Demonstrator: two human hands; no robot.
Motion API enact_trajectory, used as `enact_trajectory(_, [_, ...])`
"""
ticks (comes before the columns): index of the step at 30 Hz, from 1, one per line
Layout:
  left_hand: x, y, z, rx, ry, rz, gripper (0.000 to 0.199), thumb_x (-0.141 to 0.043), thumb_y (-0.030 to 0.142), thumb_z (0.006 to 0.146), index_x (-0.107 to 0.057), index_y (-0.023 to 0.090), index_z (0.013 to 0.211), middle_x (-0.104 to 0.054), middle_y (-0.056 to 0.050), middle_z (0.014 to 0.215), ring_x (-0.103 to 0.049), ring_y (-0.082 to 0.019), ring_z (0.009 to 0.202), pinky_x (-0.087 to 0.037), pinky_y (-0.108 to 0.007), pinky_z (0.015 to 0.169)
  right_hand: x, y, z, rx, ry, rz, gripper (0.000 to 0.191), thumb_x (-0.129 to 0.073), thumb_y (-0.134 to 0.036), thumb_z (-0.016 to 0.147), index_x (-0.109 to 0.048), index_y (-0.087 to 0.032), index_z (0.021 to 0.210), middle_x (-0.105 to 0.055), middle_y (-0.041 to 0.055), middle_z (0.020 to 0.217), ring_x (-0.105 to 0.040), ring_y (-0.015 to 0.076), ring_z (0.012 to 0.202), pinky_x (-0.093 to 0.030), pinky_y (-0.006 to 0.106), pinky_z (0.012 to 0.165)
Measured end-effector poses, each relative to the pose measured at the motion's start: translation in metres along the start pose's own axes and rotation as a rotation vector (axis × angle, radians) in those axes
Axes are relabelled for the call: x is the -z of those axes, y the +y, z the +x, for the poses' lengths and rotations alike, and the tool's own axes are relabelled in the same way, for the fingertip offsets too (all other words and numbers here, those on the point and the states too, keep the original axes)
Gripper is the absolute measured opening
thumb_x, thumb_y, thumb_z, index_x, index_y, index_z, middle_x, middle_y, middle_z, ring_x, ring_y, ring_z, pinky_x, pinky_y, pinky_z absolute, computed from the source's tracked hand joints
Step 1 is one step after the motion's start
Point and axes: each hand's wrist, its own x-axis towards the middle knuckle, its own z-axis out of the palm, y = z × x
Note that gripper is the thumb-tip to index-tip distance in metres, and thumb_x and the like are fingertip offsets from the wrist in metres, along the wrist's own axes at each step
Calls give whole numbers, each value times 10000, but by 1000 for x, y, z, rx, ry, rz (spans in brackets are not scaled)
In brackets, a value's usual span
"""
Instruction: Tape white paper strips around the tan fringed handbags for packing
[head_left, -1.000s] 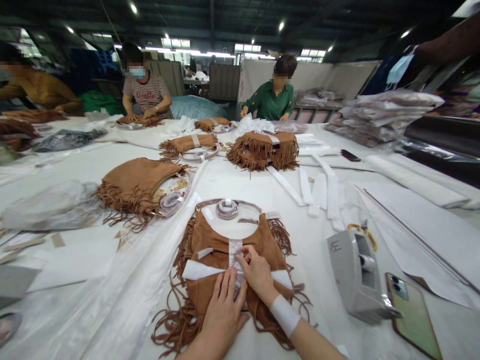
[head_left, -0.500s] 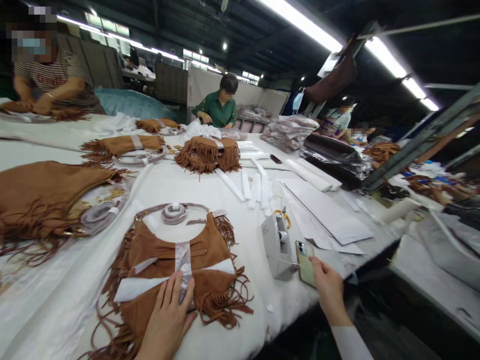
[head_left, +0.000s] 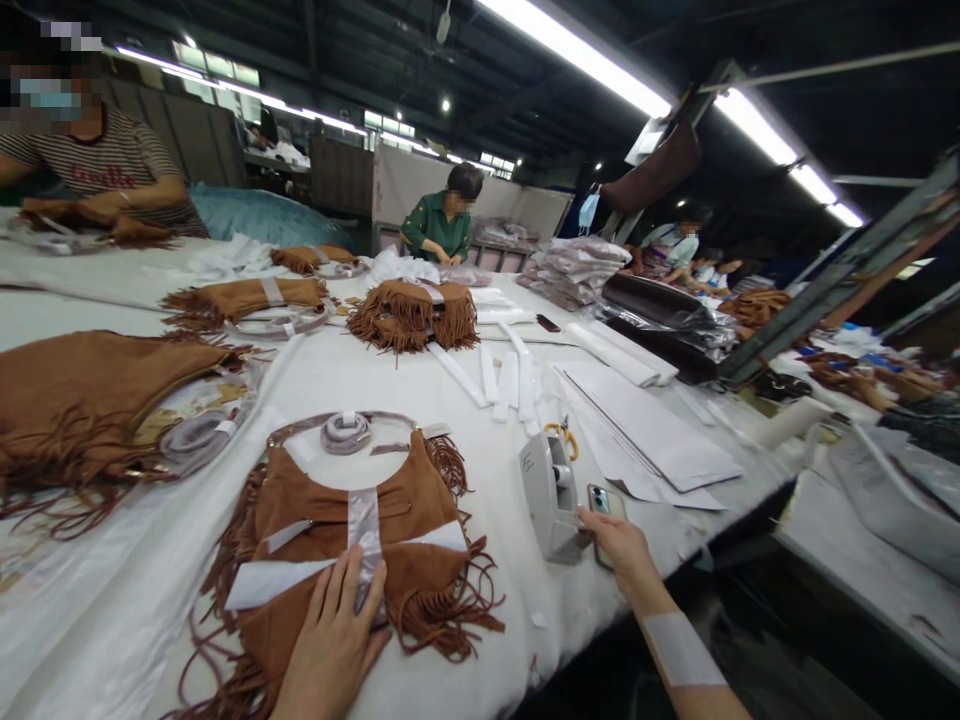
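My left hand lies flat, fingers stretched out, on a brown fringed suede handbag. Its fingertips touch the clear plastic wrap down the bag's middle. White strips lie across the bag, and a wrapped coiled strap rests inside the handle's curve. At the front end of a grey tape dispenser, my right hand has thumb and fingers pinched together; what is between the fingertips is too small to make out. A phone lies partly under that hand. A whitish patch covers part of my right forearm.
Yellow-handled scissors lie behind the dispenser. White paper sheets and white strips are beyond. More fringed bags lie left and farther back. Two co-workers, one in green, one in stripes, work across the table.
My right hand has moved left from the phone's edge to the dispenser's front end, now covering part of the phone. My left hand has stayed on the handbag.
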Motion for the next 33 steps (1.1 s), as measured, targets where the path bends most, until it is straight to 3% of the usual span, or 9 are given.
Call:
enact_trajectory(7, [4, 1, 1, 24, 1, -12, 566, -601, 372, 806, -501, 213, 1339, -373, -173, 1467, -328, -365, 1351, -314, -525, 1070, 19, 21, -41, -21, 115, -17, 435, -684, -573, 518, -726, -166, 665, -717, 123, 911, -631, 312, 927, -493, 409, 861])
enact_trajectory(11, [5, 1, 1, 12, -1, -2, 574, -600, 358, 804, -489, 219, 1350, -376, -171, 1465, -340, -365, 1343, -324, -528, 1061, 11, 34, -58, -171, 47, 92, 480, -699, -573, 477, -713, -135, 674, -674, 90, 647, -621, 233, 633, -526, 348, 603])
enact_trajectory(14, [5, 0, 1, 5, 1, -2, 578, -596, 350, 808, -479, 222, 1359, -374, -161, 1471, -348, -356, 1340, -311, -525, 1074, 3, 41, -60, -175, 71, 144, 501, -697, -577, 464, -694, -123, 674, -593, 38, 519, -508, 156, 445, -441, 287, 421])
enact_trajectory(19, [8, 2, 4, 41, 7, -9, 619, -640, 392, 785, -474, 224, 1357, -383, -180, 1460, -357, -355, 1339, -336, -515, 1061, 8, 67, -67, -192, 26, -70, 450, -610, -633, 473, -643, -187, 519, -579, 58, 470, -526, 213, 434, -441, 335, 412])
enact_trajectory(22, [14, 3, 8, 63, -10, -12, 660, -669, 444, 769, -456, 250, 1363, -374, -171, 1468, -359, -341, 1345, -353, -493, 1060, 6, 67, -68, -73, -69, -255, 441, -578, -663, 531, -680, -236, 578, -617, 50, 508, -578, 262, 494, -466, 354, 445])
enact_trajectory(24, [17, 2, 12, 66, -42, -4, 704, -685, 463, 758, -429, 247, 1378, -354, -180, 1479, -346, -341, 1355, -356, -490, 1063, -8, 41, -67, 47, -226, -278, 433, -592, -649, 548, -699, -239, 632, -639, 49, 544, -590, 267, 533, -500, 360, 516])
enact_trajectory(26, [18, 1, 14, 83, -61, -2, 737, -688, 489, 753, -412, 236, 1388, -346, -193, 1480, -340, -349, 1358, -356, -502, 1062, -31, -3, -69, 209, -435, -266, 421, -616, -631, 571, -709, -236, 682, -683, 51, 650, -612, 261, 619, -516, 338, 597])
enact_trajectory(30, [17, 0, 13, 115, -75, -36, 761, -672, 540, 756, -392, 244, 1399, -343, -192, 1481, -342, -361, 1356, -360, -519, 1056, -89, -103, -88, 568, -966, -281, 373, -518, -549, 817, -699, -233, 738, -678, 26, 743, -598, 209, 732, -470, 282, 691])
enact_trajectory(33, [14, 0, 12, 115, -89, -60, 779, -673, 554, 751, -378, 251, 1405, -321, -189, 1494, -327, -364, 1365, -353, -525, 1060, -133, -155, -98, 744, -1322, -301, 326, -533, -466, 858, -709, -216, 745, -671, 27, 770, -579, 181, 722, -442, 265, 697])
